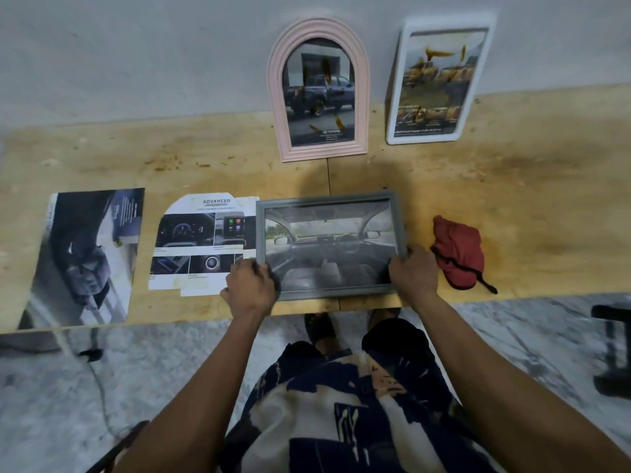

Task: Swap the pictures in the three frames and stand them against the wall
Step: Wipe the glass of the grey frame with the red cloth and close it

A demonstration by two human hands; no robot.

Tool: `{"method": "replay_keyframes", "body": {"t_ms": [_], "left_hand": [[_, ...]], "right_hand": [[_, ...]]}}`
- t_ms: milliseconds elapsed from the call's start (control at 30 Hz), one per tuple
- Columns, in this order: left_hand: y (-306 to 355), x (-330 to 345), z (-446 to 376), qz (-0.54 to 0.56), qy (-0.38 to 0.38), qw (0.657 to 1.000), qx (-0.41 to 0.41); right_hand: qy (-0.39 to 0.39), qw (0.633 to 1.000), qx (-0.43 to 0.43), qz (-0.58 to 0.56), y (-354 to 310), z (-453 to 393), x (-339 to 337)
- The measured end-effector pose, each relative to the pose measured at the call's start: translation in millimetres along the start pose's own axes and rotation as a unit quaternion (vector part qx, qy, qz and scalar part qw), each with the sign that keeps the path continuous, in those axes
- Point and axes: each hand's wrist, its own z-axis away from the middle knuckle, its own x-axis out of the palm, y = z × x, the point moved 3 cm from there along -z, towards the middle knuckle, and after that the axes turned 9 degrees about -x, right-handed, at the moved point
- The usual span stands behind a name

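Two loose pictures (85, 254) lying flat at left of wooden table (512, 199). Left hand (251, 286) gripping grey frame (329, 244) at its lower left corner, right hand (413, 271) pinching its right edge; frame sitting near table's front edge. Pink arched frame (319, 90) and white frame (440, 83) leaning against wall (136, 56) behind. Red cloth (457, 252) lying at right. Risk: grey frame slipping off front edge if either grip is loosening, or knocking pink frame over while going to wall.

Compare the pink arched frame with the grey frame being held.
The pink arched frame stands leaning against the wall; the grey frame is low over the table, gripped by the left hand and right hand. The pink arched frame is round-topped and upright; the grey frame is rectangular and sideways. Both hold car pictures.
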Motion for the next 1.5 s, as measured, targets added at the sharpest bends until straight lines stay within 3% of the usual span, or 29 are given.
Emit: {"method": "replay_keyframes", "body": {"t_ms": [200, 600, 800, 933, 1267, 1500], "left_hand": [[4.9, 0.9, -1.8, 0.057, -0.007, 0.998, -0.022], [1.9, -13.3, 19.7, 0.205, -0.016, 0.975, -0.087], [1.2, -30.4, 32.3, 0.244, -0.020, 0.965, -0.088], [-7.1, -35.3, 43.5, 0.240, -0.033, 0.968, -0.059], [-42.9, -82.7, 77.1, 0.439, -0.002, 0.891, -0.112], [-52.2, -119.6, 60.3, 0.477, -0.046, 0.875, -0.063]], "right_hand": [[0.020, 0.994, 0.026, -0.107, -5.6, 2.2, -8.8], [0.100, 0.972, -0.059, -0.202, -13.9, 23.8, -29.1], [0.121, 0.975, -0.065, -0.177, -8.0, 39.1, -40.6], [0.104, 0.968, -0.075, -0.217, 5.8, 55.3, -39.9], [0.003, 0.942, -0.083, -0.326, -11.7, 91.5, -46.4], [-0.035, 0.922, -0.135, -0.361, -58.8, 95.0, -55.5]]}}
